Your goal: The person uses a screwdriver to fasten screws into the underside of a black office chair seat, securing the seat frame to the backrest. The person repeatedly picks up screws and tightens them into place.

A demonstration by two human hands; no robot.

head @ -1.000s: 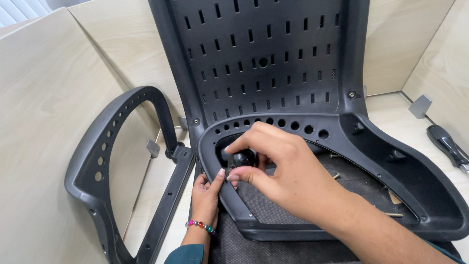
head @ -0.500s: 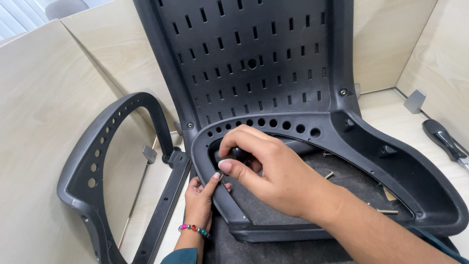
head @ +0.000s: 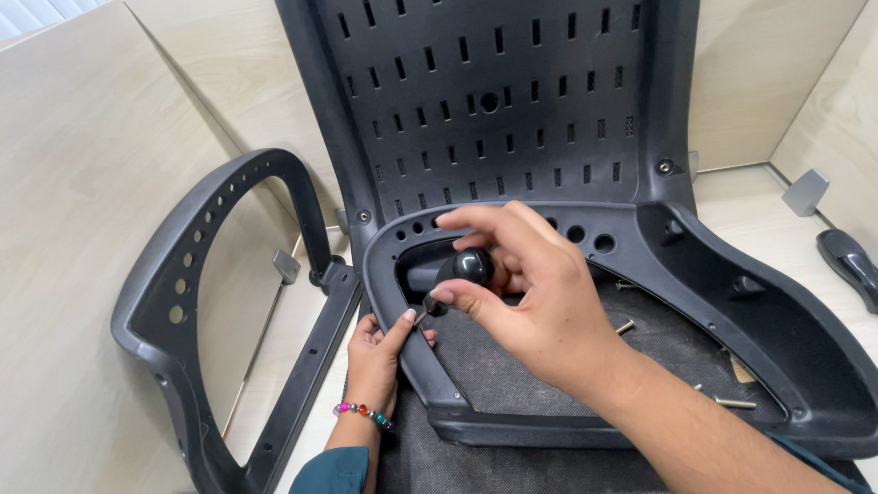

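The right hand pinches a short black screwdriver with a rounded bulbous handle between thumb and fingertips, its grip pressed together around the handle, with the thin metal shaft angled down toward the inner left edge of the black plastic chair seat frame. Compared with a moment ago, this hand has rolled slightly about the handle, the forefinger now stretched out flat above it, which reads as a turn of the tool in place rather than a move elsewhere. The left hand has kept its place beneath the frame's left edge, fingers curled against the rim beside the tool tip; whether it holds anything small there cannot be told. The perforated black plastic chair backrest stands upright behind. A detached black loop-shaped armrest lies to the left on the pale wooden tabletop, and loose metal screws rest on the dark fabric inside the frame.
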